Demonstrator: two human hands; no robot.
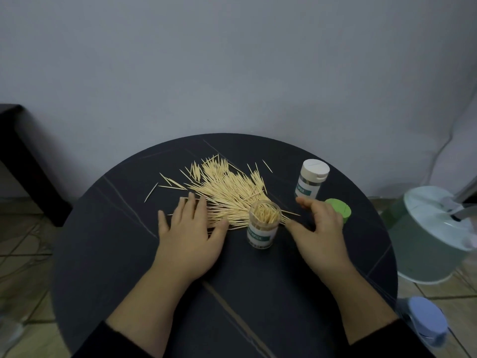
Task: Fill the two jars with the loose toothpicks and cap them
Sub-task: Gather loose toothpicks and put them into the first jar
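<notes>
A heap of loose toothpicks (227,187) fans out across the middle of the round black table (258,280). An uncapped clear jar (263,224) stands at the heap's near right edge, partly filled with toothpicks. A second jar (311,179) with a white cap on stands at the far right. A green cap (339,209) lies on the table between them. My left hand (191,228) lies flat, fingers spread, on the heap's near left edge. My right hand (318,228) hovers with relaxed fingers right of the uncapped jar, partly covering the green cap, holding nothing.
A pale green bin (428,233) with a white lid stands on the floor right of the table. A bottle with a blue cap (426,321) is at the lower right. A dark bench (23,156) stands at the left against the wall.
</notes>
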